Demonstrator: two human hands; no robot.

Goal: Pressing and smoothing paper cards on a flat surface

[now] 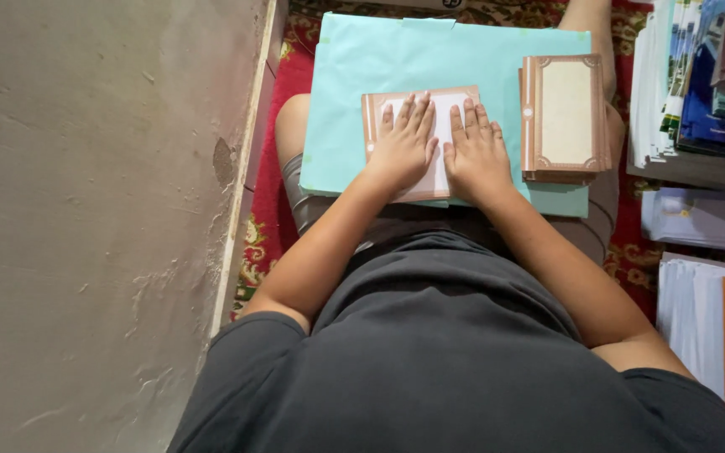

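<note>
The person sits with a light blue board on the lap. Both the left hand and the right hand lie flat on a brown-bordered booklet, fingers stretched and slightly apart. A stack of similar booklets stands just beside it.

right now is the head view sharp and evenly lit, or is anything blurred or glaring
Head view: light is soft and even, no hard glare; both the left hand and right hand look sharp, flat on the brown-bordered card over the pale blue sheet; the stack of cards is crisp too; the wall bends slightly from the wide lens.
</note>
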